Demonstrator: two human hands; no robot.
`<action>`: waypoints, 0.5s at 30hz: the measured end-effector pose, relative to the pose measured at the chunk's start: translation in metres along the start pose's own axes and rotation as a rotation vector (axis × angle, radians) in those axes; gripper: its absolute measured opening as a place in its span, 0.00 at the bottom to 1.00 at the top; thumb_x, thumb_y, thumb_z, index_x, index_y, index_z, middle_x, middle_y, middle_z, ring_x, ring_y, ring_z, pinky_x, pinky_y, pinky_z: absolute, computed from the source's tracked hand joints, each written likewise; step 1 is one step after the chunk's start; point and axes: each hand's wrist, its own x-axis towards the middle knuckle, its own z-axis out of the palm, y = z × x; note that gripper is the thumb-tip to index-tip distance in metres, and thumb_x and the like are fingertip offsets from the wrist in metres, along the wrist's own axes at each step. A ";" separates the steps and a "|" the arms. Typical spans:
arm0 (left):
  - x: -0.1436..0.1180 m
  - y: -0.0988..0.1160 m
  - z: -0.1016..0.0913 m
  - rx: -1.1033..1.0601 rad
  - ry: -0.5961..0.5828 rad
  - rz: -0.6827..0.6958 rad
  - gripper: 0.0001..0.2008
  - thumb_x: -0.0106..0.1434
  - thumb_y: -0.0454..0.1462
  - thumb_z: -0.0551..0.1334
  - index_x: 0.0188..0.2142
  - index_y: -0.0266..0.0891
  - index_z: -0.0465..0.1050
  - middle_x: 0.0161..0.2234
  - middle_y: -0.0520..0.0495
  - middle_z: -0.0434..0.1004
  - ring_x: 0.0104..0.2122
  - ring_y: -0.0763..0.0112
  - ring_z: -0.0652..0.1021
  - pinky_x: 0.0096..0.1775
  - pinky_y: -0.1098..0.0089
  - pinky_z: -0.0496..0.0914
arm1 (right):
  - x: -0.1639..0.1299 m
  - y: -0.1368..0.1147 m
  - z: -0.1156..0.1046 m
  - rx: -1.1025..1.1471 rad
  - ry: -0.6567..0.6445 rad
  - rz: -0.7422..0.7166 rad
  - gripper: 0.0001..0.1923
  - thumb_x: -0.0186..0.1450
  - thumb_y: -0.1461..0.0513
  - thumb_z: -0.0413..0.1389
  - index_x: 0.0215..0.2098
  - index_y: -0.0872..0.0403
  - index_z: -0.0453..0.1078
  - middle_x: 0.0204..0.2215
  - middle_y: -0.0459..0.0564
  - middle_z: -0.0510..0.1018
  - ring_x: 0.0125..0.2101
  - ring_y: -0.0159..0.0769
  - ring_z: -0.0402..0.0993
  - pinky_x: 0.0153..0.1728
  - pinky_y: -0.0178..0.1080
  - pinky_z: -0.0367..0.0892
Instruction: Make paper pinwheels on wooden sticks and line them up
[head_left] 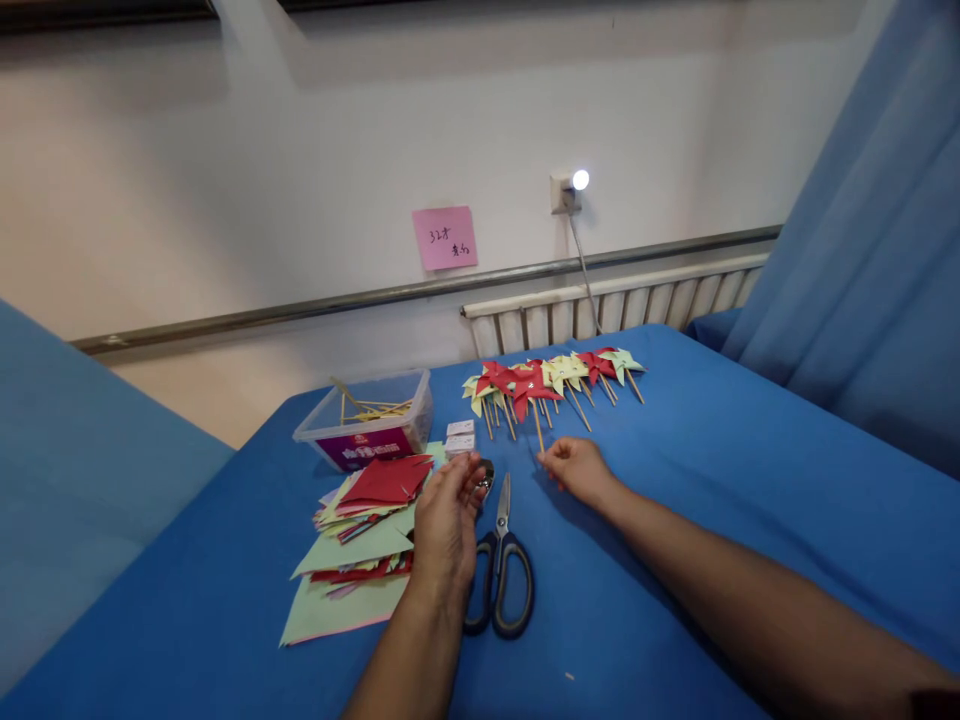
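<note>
My right hand [577, 468] pinches the lower end of the wooden stick of a red paper pinwheel [529, 388], at the front of a row of red, yellow and pale green pinwheels [566, 372]. Their heads point toward the wall and their sticks toward me. My left hand [448, 505] is loosely curled, fingers a little apart, with nothing visible in it. Just beyond its fingertips shows a small shiny dark object [487, 474], partly covered, its kind unclear. Scissors [503, 570] with dark handles lie between my hands, blades pointing away.
Left of my left hand are stacked cut coloured papers [360, 540]. Behind them stands a clear plastic box [367, 425] with wooden sticks inside. Small white boxes [460, 440] sit beside it. A blue cloth [675, 590] covers the table; a radiator [622, 305] runs along the wall.
</note>
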 end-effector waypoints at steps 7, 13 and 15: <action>-0.005 -0.008 -0.002 0.037 -0.052 -0.058 0.14 0.49 0.33 0.69 0.37 0.34 0.75 0.35 0.44 0.80 0.30 0.74 0.77 0.30 0.75 0.69 | 0.060 0.002 -0.006 -0.247 0.112 0.070 0.12 0.60 0.57 0.58 0.23 0.55 0.72 0.18 0.46 0.76 0.16 0.28 0.68 0.20 0.30 0.59; -0.011 -0.008 0.000 0.050 -0.114 -0.095 0.13 0.49 0.33 0.69 0.35 0.34 0.74 0.33 0.46 0.78 0.27 0.77 0.76 0.29 0.77 0.67 | 0.073 -0.009 -0.003 -0.394 0.180 0.119 0.14 0.63 0.54 0.54 0.29 0.54 0.76 0.26 0.52 0.81 0.25 0.34 0.76 0.25 0.32 0.62; -0.012 -0.008 0.001 0.055 -0.130 -0.099 0.12 0.49 0.33 0.68 0.34 0.34 0.74 0.32 0.47 0.78 0.27 0.77 0.75 0.29 0.77 0.67 | 0.073 -0.013 -0.001 -0.439 0.194 0.127 0.15 0.63 0.53 0.53 0.30 0.53 0.77 0.28 0.53 0.82 0.28 0.37 0.77 0.27 0.33 0.63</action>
